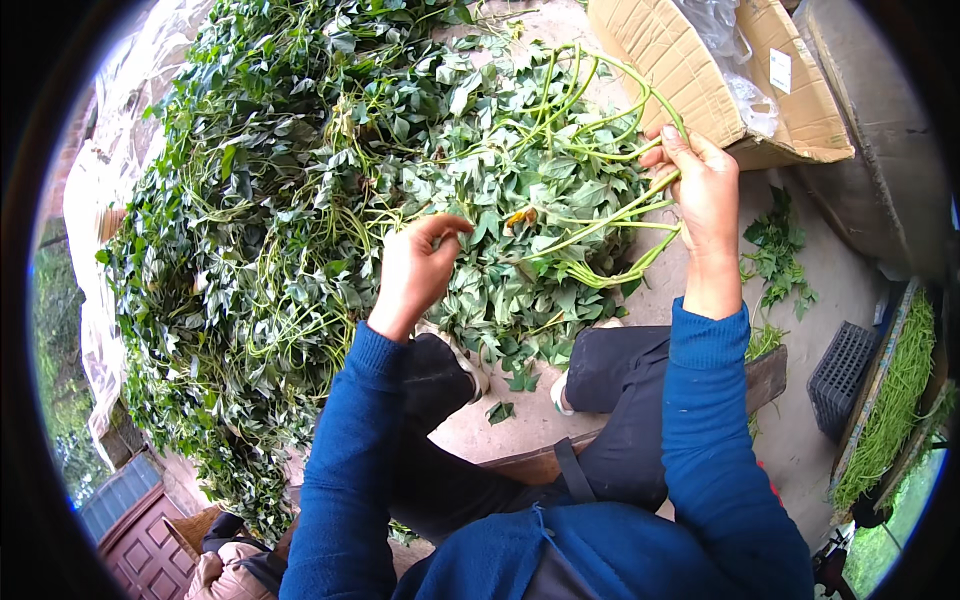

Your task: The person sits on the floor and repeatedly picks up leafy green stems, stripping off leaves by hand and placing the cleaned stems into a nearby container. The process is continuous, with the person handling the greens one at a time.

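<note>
My right hand [701,180] is raised at the right and grips a long green leafy vine [600,225] by its bare stems. The stems arch up above the hand and run left and down over a heap of loose green leaves [495,187]. My left hand [422,262] hovers over the left part of that heap with its fingers curled; whether it pinches anything does not show. Beside it on the left rises a large pile of leafy vines [255,187].
An open cardboard box [675,67] with clear plastic bags stands at the upper right. Along the right edge are a dark plastic crate [841,375] and a long tray of thin green stems [892,405]. Another person [232,562] is at the lower left. A wooden bench [517,465] lies beneath me.
</note>
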A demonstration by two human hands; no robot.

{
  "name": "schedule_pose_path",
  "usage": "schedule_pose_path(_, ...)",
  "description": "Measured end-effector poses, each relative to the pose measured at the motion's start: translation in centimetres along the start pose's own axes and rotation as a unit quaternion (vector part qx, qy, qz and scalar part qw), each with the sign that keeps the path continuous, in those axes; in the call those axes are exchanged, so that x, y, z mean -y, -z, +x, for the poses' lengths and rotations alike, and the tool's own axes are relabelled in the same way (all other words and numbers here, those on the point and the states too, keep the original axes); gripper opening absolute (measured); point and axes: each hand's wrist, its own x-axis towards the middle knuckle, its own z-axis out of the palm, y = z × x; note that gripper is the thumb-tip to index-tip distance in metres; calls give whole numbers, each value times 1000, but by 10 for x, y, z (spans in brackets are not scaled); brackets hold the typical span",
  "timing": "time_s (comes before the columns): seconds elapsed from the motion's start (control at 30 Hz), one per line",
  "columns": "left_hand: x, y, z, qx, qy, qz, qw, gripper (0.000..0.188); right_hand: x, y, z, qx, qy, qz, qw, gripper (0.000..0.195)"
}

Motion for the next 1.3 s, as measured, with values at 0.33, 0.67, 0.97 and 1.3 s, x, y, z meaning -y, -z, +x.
schedule_pose_path(0.33,-6,-2,3,135,-112,10,984,12,7,7,2,-31,-56,55,996,21)
schedule_pose_path(0.67,-11,3,-1,190,28,-42,980,15,7,7,5,-64,-42,35,996,21)
schedule_pose_path(0.97,-1,-3,6,-138,-258,365,884,16,13,15,10,-42,-46,66,996,20)
schedule_pose_path(1.3,-14,-17,12,-22,-249,191,949,30,11,13,11,139,-62,174,973,26)
